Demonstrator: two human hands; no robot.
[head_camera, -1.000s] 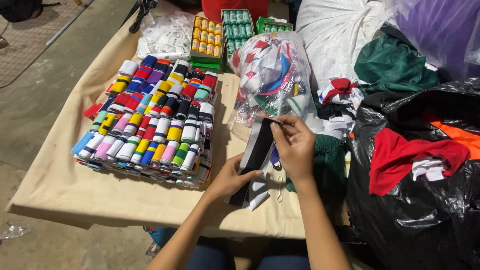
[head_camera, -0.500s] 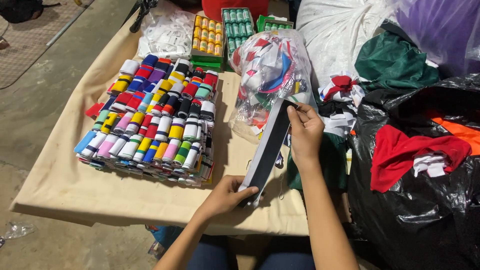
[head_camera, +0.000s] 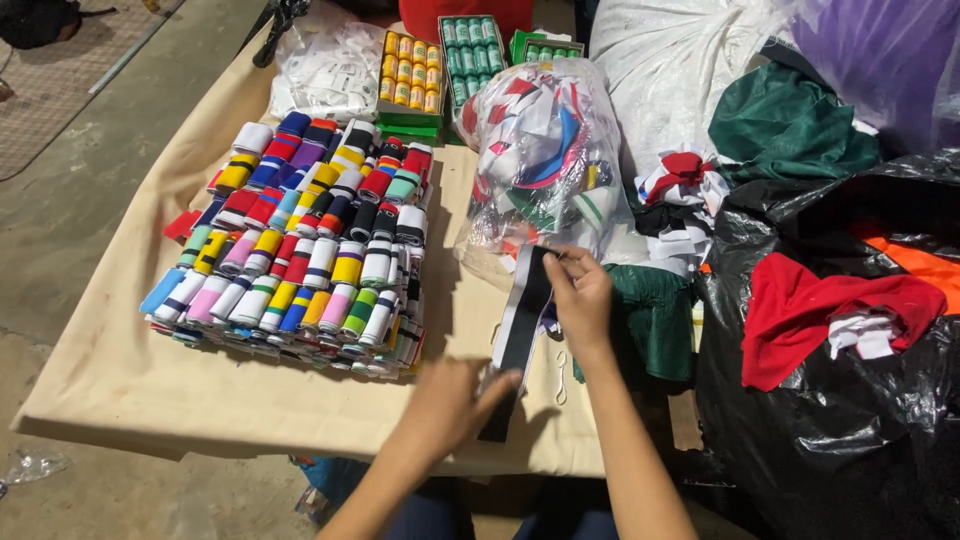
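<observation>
I hold a black-and-white striped knit band (head_camera: 523, 322) stretched between both hands. My right hand (head_camera: 580, 300) pinches its far end between thumb and fingertips; my left hand (head_camera: 450, 405) grips the near end, fingers closed over the edge — the hold keeps the strip taut and flat, so its length and stripes show plainly. The band hangs just above the cream cloth-covered table (head_camera: 120, 380), slanting from the right hand down toward the left. Just beyond my right hand stands a clear plastic bag of mixed trims (head_camera: 540, 160), near enough to touch the band's upper end. To the left of both hands lie rows of rolled bands in many colours (head_camera: 300, 250), packed side by side so each colour reads at a glance. Farther off past the bag sit boxes of thread spools (head_camera: 410, 70), yellow and green. To the right of my right hand — green fabric (head_camera: 650, 320), then a black plastic bag (head_camera: 850, 420) holding red cloth (head_camera: 810, 310).
</observation>
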